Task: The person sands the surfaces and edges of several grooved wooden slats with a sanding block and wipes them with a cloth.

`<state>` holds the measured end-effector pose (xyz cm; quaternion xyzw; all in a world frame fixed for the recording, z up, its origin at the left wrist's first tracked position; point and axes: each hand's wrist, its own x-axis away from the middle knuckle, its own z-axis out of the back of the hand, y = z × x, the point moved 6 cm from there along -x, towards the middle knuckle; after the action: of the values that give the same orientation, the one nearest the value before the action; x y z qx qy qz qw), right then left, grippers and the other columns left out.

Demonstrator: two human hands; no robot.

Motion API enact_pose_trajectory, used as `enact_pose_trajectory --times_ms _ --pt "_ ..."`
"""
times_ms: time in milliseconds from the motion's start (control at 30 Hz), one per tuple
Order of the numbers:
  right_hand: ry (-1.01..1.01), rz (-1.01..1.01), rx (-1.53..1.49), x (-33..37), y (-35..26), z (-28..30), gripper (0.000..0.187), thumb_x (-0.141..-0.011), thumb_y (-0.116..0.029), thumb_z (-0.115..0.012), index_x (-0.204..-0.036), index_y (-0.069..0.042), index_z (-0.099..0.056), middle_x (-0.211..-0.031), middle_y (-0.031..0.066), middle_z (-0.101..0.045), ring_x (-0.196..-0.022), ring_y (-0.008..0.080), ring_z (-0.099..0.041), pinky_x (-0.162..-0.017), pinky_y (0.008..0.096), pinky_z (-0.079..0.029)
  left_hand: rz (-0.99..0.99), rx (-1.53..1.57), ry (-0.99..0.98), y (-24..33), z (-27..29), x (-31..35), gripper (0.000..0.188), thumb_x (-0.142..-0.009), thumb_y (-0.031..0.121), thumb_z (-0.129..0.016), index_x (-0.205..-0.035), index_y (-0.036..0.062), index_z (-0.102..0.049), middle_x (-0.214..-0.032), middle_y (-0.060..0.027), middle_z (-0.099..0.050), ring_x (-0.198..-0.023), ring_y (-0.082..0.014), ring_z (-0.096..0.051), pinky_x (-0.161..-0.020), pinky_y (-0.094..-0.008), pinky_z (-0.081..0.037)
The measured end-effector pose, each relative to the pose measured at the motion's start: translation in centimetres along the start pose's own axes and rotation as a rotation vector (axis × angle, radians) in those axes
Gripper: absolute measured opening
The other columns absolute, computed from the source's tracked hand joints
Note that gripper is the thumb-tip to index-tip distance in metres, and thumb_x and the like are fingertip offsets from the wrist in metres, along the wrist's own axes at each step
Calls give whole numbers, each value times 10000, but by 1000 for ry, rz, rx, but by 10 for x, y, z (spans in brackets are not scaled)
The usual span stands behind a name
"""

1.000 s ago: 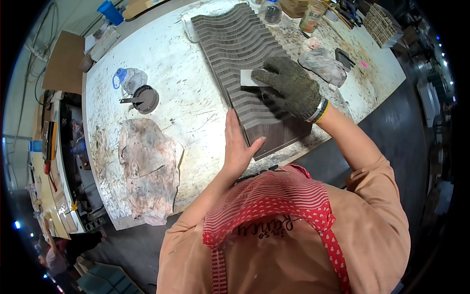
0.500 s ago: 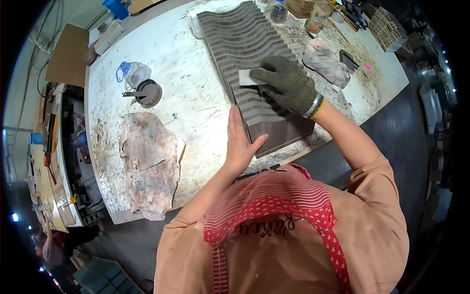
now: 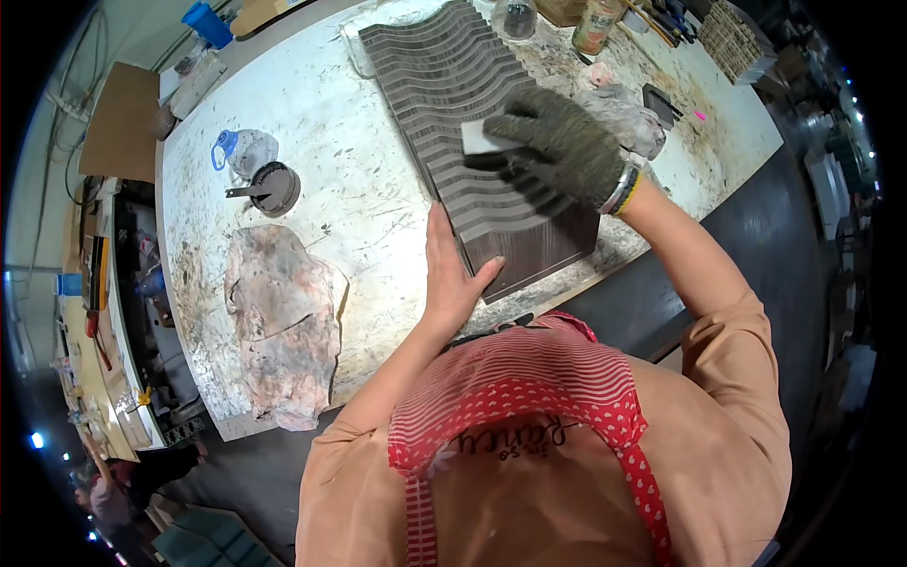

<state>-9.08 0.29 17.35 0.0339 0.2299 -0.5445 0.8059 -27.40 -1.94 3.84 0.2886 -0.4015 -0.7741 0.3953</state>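
A long dark grey-brown panel (image 3: 444, 104) with wavy ridges lies slantwise on the white table. My right hand (image 3: 567, 151), in a dark olive knitted glove, grips a small white rectangular block (image 3: 484, 138) over the ridges at the panel's middle. Shadow darkens the ridges below it; I cannot tell whether the block touches them. Bare and flat, my left hand (image 3: 453, 269) rests along the panel's near left edge. Its fingers point away from me, and the thumb reaches onto the flat near end of the panel.
To the left stand a round dark paint tub (image 3: 276, 189) with a flat tool across it, a clear plastic jug (image 3: 250, 151) and a stained cloth (image 3: 283, 326). Right of the panel lie a grey rag (image 3: 628, 118), a jar (image 3: 595, 26) and a woven basket (image 3: 737, 42). A person works far left.
My right hand with the white block has shifted slightly away from me and to the right over the panel. My left hand keeps its place at the edge. The whole view has moved a little.
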Motion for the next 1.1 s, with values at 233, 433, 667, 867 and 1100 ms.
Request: enact_pose_trajectory --times_ms 233,433,667,867,1100 --pt "61 63 -40 -20 -29 -24 318 -830 -204 -626 -1137 -119 -631 -1144 191 -582 -1026 355 -567 -902 426 -468 19 -28 -47 3 -1 0 1042 -769 267 -754 -1473 -43 -51 -1516 -268 -119 -1410 -393 -159 -1152 -438 -196" --pt "165 90 31 -4 3 0 258 -838 -218 -634 -1062 -91 -654 -1046 176 -597 -963 320 -572 -831 412 -484 58 107 -30 1 -2 2 999 -730 186 -749 -1463 -45 -111 -1474 -257 -199 -1378 -378 -230 -1137 -431 -211" --pt "112 111 39 -24 -20 -12 324 -803 -160 -654 -1124 -117 -636 -1086 156 -587 -1011 322 -566 -889 403 -468 3 40 -38 3 2 0 999 -746 213 -741 -1472 -28 -99 -1488 -253 -171 -1387 -376 -209 -1135 -430 -216" --pt "58 -112 105 20 48 40 356 -832 -166 -668 -1179 -103 -624 -1111 154 -571 -1016 323 -560 -884 393 -468 15 82 -26 5 0 -2 986 -731 204 -737 -1467 -32 -126 -1483 -251 -191 -1383 -377 -216 -1135 -429 -211" --pt "23 -177 207 51 65 56 369 -809 -170 -686 -1171 -113 -641 -1177 151 -564 -1081 326 -544 -924 410 -452 -18 6 -27 3 2 -2 1029 -730 218 -761 -1473 -36 -96 -1498 -276 -163 -1390 -409 -205 -1134 -454 -221"
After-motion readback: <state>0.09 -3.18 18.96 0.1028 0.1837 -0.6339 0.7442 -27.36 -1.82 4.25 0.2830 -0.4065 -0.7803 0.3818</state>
